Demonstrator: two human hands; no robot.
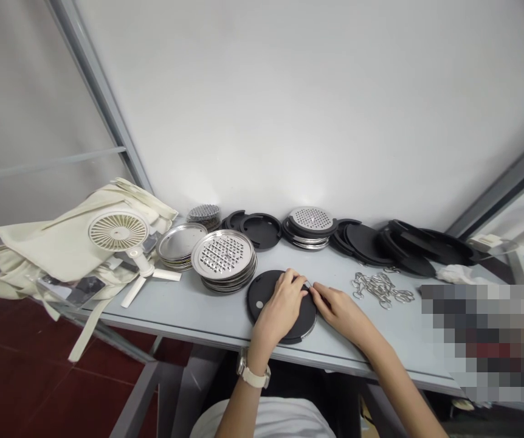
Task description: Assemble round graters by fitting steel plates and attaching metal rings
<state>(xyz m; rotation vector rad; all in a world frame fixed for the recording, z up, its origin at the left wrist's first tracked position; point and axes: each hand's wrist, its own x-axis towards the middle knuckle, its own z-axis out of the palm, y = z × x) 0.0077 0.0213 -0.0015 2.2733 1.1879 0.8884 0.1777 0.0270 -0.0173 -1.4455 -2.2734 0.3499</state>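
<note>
The left grip (280,310) and right grip (341,309) come together at the upper right rim of a round black disc (265,287), which lies flat on the table (162,316) directly under them. Their fingers nearly meet around a small silver metal piece (307,285) at that rim. The fingers are drawn in, but I cannot tell whether either grip is clamped on the piece. A wristwatch with a white strap (253,372) circles the left wrist.

Just left of the grips stands a stack of perforated steel grater plates (223,255) in shallow metal rims, with a stack of plain steel trays (180,243) beside it. Behind these sits a small pile of grater discs (203,214). Farther back, straight ahead of the grips, are black ring-shaped holders (259,230) and a black-and-steel stack topped by a grater plate (311,219). To the right lie overlapping black discs (362,243) and a tangle of metal snap hooks on chain (383,289). Well left of the grips, a white handheld fan (118,231) rests on a canvas tote bag (61,243), whose contents cannot be seen.
</note>
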